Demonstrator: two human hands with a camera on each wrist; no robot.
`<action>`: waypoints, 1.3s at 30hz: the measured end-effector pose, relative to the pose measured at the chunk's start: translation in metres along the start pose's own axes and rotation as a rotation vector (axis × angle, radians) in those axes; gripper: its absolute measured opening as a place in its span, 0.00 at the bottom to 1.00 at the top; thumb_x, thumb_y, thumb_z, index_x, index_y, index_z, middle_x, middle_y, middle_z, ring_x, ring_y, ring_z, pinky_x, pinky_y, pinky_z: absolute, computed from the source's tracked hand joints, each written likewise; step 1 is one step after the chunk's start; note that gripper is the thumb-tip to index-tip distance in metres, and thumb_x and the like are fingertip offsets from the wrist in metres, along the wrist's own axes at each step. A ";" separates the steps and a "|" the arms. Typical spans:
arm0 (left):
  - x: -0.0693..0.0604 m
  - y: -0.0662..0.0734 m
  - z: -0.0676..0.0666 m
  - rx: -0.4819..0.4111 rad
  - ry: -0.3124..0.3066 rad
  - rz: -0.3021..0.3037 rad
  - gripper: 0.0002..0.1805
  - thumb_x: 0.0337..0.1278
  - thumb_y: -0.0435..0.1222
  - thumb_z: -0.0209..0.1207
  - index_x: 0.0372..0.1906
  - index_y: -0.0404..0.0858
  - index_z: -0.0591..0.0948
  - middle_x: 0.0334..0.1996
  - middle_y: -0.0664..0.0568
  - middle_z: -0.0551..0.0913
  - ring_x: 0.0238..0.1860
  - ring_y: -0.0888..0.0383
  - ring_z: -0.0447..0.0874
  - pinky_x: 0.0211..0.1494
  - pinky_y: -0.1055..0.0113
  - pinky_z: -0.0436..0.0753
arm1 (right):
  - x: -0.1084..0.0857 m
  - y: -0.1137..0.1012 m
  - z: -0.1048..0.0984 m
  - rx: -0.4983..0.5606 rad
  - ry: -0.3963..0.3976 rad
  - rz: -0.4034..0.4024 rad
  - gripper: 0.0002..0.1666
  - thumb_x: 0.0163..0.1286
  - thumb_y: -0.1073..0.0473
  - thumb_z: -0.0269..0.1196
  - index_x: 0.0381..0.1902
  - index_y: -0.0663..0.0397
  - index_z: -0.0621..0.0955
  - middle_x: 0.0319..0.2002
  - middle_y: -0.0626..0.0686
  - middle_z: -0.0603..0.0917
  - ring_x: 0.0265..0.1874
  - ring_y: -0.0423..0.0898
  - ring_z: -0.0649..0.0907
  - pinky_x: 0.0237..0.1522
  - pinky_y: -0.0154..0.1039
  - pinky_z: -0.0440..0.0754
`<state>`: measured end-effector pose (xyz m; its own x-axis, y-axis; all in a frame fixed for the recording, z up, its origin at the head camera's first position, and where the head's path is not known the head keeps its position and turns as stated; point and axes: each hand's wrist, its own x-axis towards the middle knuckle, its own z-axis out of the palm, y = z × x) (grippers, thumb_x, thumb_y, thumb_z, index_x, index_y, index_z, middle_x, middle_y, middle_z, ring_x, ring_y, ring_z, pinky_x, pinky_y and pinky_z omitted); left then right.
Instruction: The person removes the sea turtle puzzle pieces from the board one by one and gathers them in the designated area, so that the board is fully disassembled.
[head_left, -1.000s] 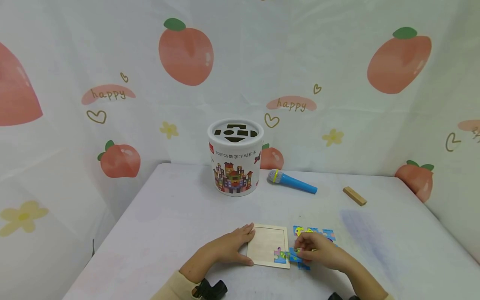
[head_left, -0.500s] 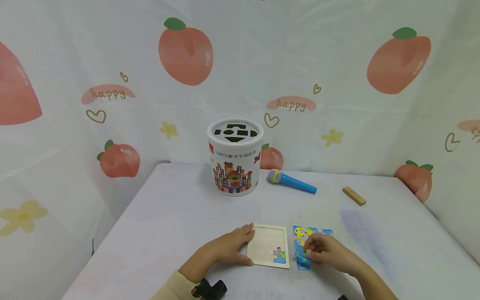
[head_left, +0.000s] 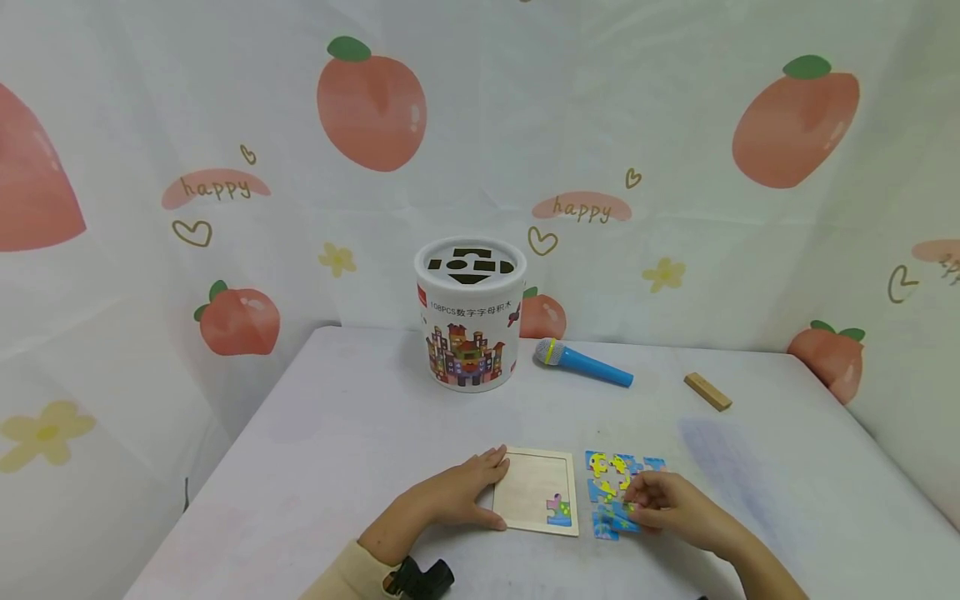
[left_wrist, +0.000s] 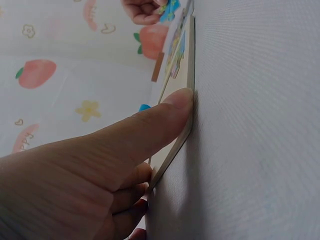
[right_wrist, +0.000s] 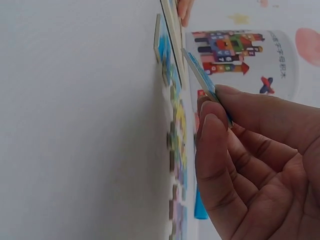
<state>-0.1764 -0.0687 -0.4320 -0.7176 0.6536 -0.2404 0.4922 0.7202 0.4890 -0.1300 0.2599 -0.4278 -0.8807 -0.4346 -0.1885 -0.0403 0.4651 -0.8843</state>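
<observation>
A square wooden puzzle tray [head_left: 528, 492] lies on the table, with one blue and pink puzzle piece [head_left: 558, 510] in its lower right corner. My left hand [head_left: 468, 492] holds the tray's left side, thumb at the near corner and fingers at the far one. In the left wrist view the thumb [left_wrist: 160, 117] presses on the rim. My right hand [head_left: 671, 510] pinches a blue puzzle piece [right_wrist: 202, 77] between thumb and fingertips. That piece is raised and tilted above other loose pieces [head_left: 602, 489] right of the tray; the hand hides some of them.
Behind stands a white bucket [head_left: 470, 321] with shaped holes in its lid. A blue toy microphone [head_left: 592, 367] lies beside it. Farther right is a small wooden block [head_left: 707, 392]. A patterned cloth hangs behind the table [head_left: 360, 417].
My right hand has moved right, away from the tray's edge, carrying the blue puzzle piece over the loose pieces. My left hand and the tray have stayed in place.
</observation>
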 end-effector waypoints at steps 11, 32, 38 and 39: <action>0.001 -0.001 0.001 -0.005 -0.002 0.005 0.48 0.45 0.54 0.65 0.70 0.40 0.60 0.74 0.53 0.51 0.74 0.55 0.48 0.73 0.55 0.57 | -0.009 0.010 -0.007 0.035 -0.004 0.029 0.16 0.63 0.61 0.62 0.40 0.71 0.74 0.28 0.51 0.76 0.23 0.36 0.76 0.24 0.32 0.77; 0.000 0.000 0.001 0.007 0.011 0.010 0.48 0.44 0.53 0.66 0.69 0.39 0.61 0.74 0.52 0.52 0.74 0.55 0.49 0.73 0.56 0.57 | -0.013 0.021 -0.010 0.044 -0.020 0.084 0.20 0.60 0.54 0.66 0.37 0.68 0.76 0.26 0.49 0.76 0.24 0.37 0.77 0.25 0.31 0.79; 0.000 -0.001 0.000 0.004 0.013 0.020 0.48 0.44 0.54 0.66 0.70 0.38 0.61 0.74 0.51 0.52 0.74 0.54 0.49 0.73 0.56 0.57 | -0.012 0.024 -0.010 -0.003 -0.024 0.048 0.17 0.60 0.56 0.65 0.36 0.67 0.76 0.26 0.47 0.76 0.23 0.36 0.76 0.23 0.31 0.79; 0.000 -0.002 0.000 0.003 0.014 0.021 0.48 0.44 0.54 0.66 0.70 0.38 0.61 0.74 0.51 0.52 0.74 0.54 0.49 0.73 0.57 0.57 | -0.012 0.023 -0.010 -0.011 -0.021 0.048 0.17 0.60 0.57 0.65 0.36 0.68 0.76 0.26 0.48 0.76 0.22 0.36 0.76 0.23 0.31 0.79</action>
<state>-0.1774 -0.0694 -0.4332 -0.7138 0.6655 -0.2182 0.5090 0.7069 0.4911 -0.1248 0.2831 -0.4417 -0.8717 -0.4277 -0.2393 -0.0036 0.4939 -0.8695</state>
